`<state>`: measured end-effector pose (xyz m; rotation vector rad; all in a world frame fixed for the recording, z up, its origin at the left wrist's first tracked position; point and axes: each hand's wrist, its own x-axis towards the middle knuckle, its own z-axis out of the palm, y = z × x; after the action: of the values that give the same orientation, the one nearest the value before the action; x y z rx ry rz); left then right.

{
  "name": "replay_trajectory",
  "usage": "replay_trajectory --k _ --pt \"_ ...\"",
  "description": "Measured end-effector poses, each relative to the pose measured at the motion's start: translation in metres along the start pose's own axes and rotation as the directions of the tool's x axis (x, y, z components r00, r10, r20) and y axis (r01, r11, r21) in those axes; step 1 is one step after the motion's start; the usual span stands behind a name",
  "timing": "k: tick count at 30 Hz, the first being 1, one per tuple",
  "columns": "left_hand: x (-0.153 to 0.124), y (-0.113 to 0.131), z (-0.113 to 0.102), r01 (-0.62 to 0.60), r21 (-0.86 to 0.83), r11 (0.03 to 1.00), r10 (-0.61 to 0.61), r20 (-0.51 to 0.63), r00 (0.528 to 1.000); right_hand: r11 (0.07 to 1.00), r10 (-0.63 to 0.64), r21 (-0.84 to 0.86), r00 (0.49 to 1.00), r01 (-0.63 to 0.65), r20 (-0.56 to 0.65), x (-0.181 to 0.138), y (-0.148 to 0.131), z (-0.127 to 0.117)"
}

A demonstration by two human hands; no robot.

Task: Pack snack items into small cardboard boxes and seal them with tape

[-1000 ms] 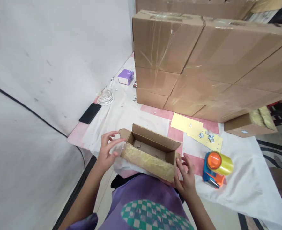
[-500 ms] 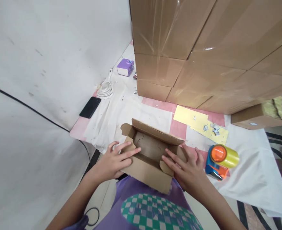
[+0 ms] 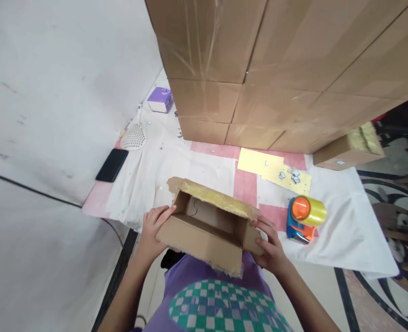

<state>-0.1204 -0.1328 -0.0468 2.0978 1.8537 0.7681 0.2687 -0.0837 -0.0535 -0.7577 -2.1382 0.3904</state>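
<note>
A small brown cardboard box (image 3: 204, 242) is held in front of my body at the table's near edge, tilted toward me. Its flaps stand apart, and dark curved marks show on the inside. Yellowish tape covers the folded far flap. My left hand (image 3: 155, 228) grips the box's left end, thumb along the edge of the near flap. At the right end my right hand (image 3: 269, 242) is closed round the side flap, with fingers on its outer face. Right of that hand, a blue and orange tape dispenser (image 3: 296, 230) carries a roll of yellow tape (image 3: 316, 212).
A tall wall of taped cartons (image 3: 276, 106) stands at the table's back. Yellow paper (image 3: 259, 161) with scraps lies before it. Another box (image 3: 345, 150) sits at right. Along the left wall are a black phone (image 3: 111, 165), a white skimmer (image 3: 135, 137) and a purple pack (image 3: 160, 99).
Both hands have moved from the box's inner flaps to grips on its two ends. The far flap now lies folded over and the box has tipped. My view has shifted right.
</note>
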Motion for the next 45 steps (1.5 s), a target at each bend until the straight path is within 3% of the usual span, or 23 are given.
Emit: replay_trajectory --k 4,8,11,14,17,22,29,34,39,45 --pt "-0.008 -0.004 0.027 0.051 -0.126 0.991 -0.063 -0.097 0.993 0.992 0.046 -0.117 0.999 -0.047 -0.006 -0.027 0.004 0.012" --pt "0.003 -0.008 0.008 -0.134 -0.004 0.991 0.132 -0.147 0.980 0.980 0.029 -0.199 1.000 -0.029 -0.004 -0.031 0.002 0.003" --pt "0.021 -0.013 -0.018 -0.313 0.129 0.941 0.323 -0.058 0.945 0.959 -0.081 -0.265 0.994 0.099 0.079 -0.005 -0.005 -0.018" --pt "0.040 -0.014 -0.032 -0.394 0.156 0.906 0.398 0.010 0.917 0.944 -0.189 -0.205 0.933 0.259 0.307 0.041 -0.016 -0.038" --pt "0.050 -0.012 -0.032 -0.413 0.098 0.905 0.412 0.036 0.911 0.951 -0.110 -0.221 0.904 0.217 0.413 0.083 -0.027 -0.045" --pt "0.046 -0.009 -0.019 -0.361 0.026 0.932 0.362 -0.002 0.932 0.921 0.171 -0.385 0.951 -0.062 0.256 0.103 -0.027 -0.038" --pt "0.033 -0.006 0.007 -0.304 -0.148 0.941 0.282 -0.148 0.948 0.945 0.316 -0.102 0.948 -0.312 0.028 0.055 0.012 -0.010" --pt "0.022 -0.009 0.024 -0.187 -0.330 0.925 0.150 -0.135 0.979 0.906 0.423 0.032 0.906 -0.423 -0.011 0.010 0.029 0.026" --pt "0.032 -0.023 0.004 -0.227 -0.424 0.877 0.219 -0.068 0.973 0.915 0.399 -0.064 0.917 -0.397 0.021 0.009 0.030 0.026" --pt "0.087 -0.004 -0.033 -0.239 -0.084 0.967 0.252 0.195 0.948 0.924 0.353 -0.204 0.928 -0.325 0.120 0.045 0.022 0.004"
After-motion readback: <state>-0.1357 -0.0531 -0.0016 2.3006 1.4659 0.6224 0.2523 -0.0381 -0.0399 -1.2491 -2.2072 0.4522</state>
